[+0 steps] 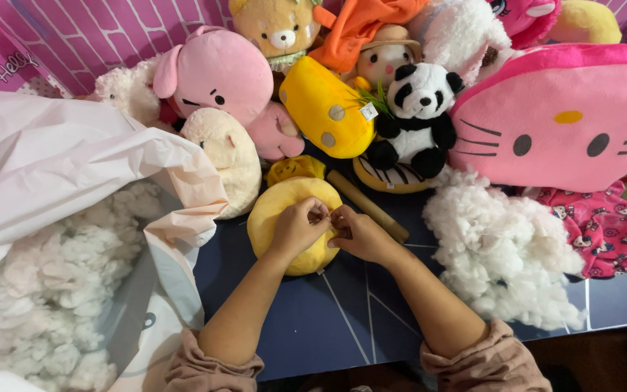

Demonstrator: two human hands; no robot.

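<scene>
Standing by the dark blue bench (313, 319), the eye goes first to the big white plastic sack (52, 167) slumped open on the left, full of loose white stuffing, then to the flat pink cat-face cushion (560, 116) on the right and the heap of white fibre fill (502, 247) lying just below it. Behind sit a pink round-headed plush (215, 76), a yellow cheese-shaped plush (324, 109) and a small panda toy (419, 116). Nearest the person, in the middle of the bench, lies the yellow round plush (284, 218), with both hands meeting on its top right edge. The left hand (299, 229) has its grip closed, fingers pinched tight on the fabric; the right hand (357, 234) is likewise closed in a pinch touching the same spot, perhaps around a needle or thread, though that is too small to make out. By its look the toy is light, soft and squashy, with a fuzzy cover that should not slip; it would give under any squeeze, so it seems best held by pinching the cloth at the seam or cupping the body. A brown cardboard tube (368, 207) lies just beside it.
</scene>
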